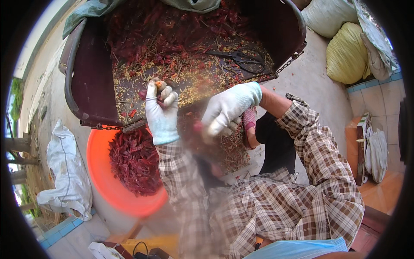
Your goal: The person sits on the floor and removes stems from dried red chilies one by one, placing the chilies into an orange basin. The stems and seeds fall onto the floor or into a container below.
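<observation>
My left hand (163, 111), in a white knit glove, is raised over the front edge of the cart bed with its fingers curled. Dried red chilli pieces (142, 94) show at its fingers, and an orange bit clings near the thumb tip. My right hand (228, 108), gloved too, is bent downward to the right of it and partly blurred. At its fingertips is a blurred red chilli piece (198, 126). Dried red chillies (152, 29) heap at the back of the dark metal cart (92, 74), with pale seeds (190, 87) and stems spread in front. Black-handled scissors (239, 58) lie among them.
An orange basin (100, 181) of dark red chilli pieces (134, 162) stands below the cart's left front. Stems and debris (234, 155) lie between my legs. A white woven sack (66, 174) is at left; a yellow sack (346, 53) sits far right. Chains (289, 61) hang at the cart's corners.
</observation>
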A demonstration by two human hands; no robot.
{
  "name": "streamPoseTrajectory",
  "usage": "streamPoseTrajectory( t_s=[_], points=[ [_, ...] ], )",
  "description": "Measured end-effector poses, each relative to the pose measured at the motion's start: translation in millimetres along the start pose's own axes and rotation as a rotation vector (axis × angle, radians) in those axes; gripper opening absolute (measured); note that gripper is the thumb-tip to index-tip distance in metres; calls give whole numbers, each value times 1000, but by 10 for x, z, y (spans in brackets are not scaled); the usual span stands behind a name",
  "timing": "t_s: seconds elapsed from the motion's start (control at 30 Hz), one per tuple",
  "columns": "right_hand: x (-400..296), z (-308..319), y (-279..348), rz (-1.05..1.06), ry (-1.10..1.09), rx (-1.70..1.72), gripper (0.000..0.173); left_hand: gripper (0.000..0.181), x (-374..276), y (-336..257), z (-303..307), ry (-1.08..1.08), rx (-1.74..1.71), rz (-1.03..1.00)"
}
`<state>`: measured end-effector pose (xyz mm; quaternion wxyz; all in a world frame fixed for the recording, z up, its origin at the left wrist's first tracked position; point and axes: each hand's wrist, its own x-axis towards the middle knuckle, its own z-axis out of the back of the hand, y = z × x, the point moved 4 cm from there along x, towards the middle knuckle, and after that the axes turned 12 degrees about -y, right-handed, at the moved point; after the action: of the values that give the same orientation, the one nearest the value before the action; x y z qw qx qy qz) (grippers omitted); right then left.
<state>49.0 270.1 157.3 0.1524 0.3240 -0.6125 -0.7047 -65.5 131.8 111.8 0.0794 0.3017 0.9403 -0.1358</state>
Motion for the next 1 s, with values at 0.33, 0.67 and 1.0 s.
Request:
streamPoseTrajectory(
  t_s=[0.33,0.67,1.0],
  points=[
    [668,1290,-33,180,-1315,-1098,26,16,-116,-117,-52,-394,332,-321],
    [473,918,-28,339,-1253,-515,23,30,-61,13,-41,-381,568,-371],
    [341,425,195,474,-1175,-879,24,22,-46,145,-157,-192,755,-415]
  ],
)
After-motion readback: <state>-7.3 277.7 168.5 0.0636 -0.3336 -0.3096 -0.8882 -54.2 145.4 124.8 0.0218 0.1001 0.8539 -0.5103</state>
